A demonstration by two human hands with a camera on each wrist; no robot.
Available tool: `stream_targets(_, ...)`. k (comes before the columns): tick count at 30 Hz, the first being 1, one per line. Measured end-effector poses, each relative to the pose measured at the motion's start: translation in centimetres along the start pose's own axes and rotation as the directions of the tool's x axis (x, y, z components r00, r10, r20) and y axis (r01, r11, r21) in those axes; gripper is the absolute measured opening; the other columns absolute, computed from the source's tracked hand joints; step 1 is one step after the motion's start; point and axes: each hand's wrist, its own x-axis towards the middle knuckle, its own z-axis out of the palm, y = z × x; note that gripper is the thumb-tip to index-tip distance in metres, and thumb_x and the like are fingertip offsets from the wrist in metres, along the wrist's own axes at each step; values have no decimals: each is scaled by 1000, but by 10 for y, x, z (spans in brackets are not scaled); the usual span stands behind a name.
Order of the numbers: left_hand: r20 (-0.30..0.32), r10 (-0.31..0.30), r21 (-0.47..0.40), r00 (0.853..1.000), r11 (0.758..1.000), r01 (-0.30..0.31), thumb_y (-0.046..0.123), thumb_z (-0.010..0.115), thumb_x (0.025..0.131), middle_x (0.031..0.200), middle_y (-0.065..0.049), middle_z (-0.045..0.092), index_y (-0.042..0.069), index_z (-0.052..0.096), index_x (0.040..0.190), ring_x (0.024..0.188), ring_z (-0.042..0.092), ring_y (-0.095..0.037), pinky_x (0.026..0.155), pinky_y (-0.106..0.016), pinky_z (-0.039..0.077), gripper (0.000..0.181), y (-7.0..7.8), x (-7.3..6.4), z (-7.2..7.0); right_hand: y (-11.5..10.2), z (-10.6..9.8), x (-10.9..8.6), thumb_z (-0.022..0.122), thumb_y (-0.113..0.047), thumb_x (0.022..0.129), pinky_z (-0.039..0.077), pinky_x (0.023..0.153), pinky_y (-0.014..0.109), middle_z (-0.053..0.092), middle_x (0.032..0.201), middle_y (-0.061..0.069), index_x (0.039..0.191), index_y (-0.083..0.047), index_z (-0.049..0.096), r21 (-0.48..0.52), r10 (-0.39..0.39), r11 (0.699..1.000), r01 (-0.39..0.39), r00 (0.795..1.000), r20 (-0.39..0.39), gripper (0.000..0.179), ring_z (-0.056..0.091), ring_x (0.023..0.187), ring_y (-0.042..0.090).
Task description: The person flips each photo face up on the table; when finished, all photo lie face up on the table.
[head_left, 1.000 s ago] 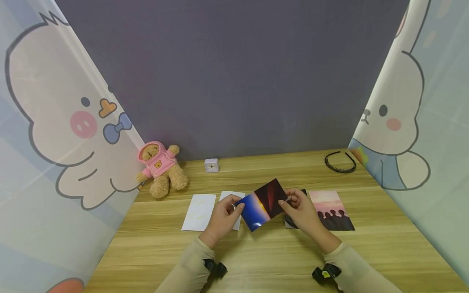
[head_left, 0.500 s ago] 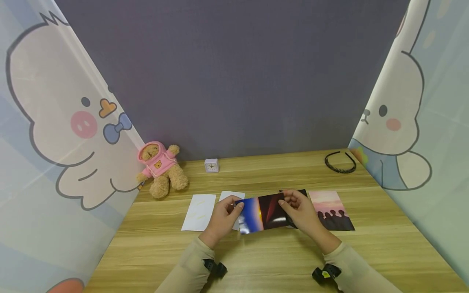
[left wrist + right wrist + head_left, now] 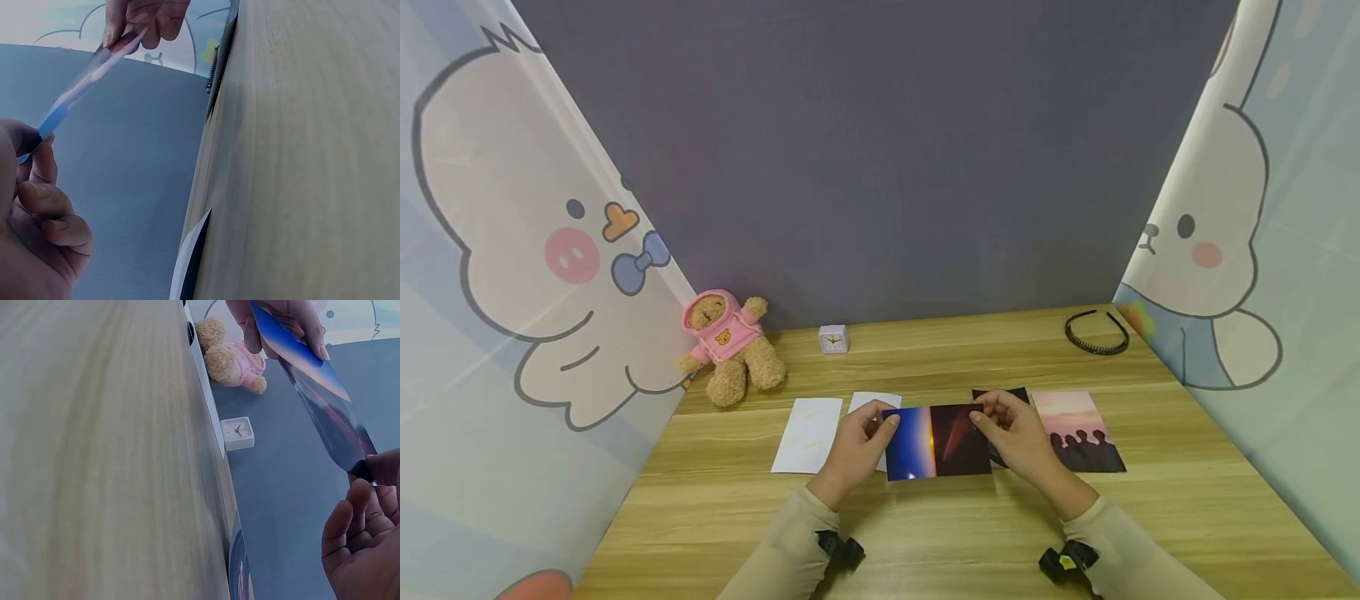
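A glossy photo print, blue and orange on one half and dark red on the other, is held level above the table between both hands. My left hand pinches its upper left corner between thumb and fingers. The upper right corner is pinched by my right hand. Both wrist views show the thin print stretched from hand to hand, off the tabletop. Behind the right hand lies a dark print, partly hidden. A white sheet lies partly covered behind the left hand.
Another white sheet lies at the left, and a pink sunset print at the right. Farther back are a teddy bear in a pink hoodie, a small white clock and a black headband. A grey panel rises behind the table.
The print has turned from a steep slant, its right end high, to nearly level. The right hand's fingers have shifted slightly lower; both hands keep their pinch.
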Motion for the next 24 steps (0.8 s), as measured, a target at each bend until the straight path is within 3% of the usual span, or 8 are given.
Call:
stream_targets(9,-38,58,12,998,998,-58,11,69,103,62,6,40,10,60,91,49,36,-5,47,-22,31,15,-1,0,2,-3,0,-1,71,-9,101,47,61,27,65,88,9,111,-4,69,34,-53,998,53,999,-6,11,56,69,16)
stream_targets(24,-16,47,17,999,999,-46,19,70,103,64,5,49,17,65,93,48,38,-5,44,-23,33,12,-1,0,1,-1,-2,0,69,-8,102,48,58,28,63,82,16,111,0,66,75,-58,995,59,998,-17,12,57,64,20)
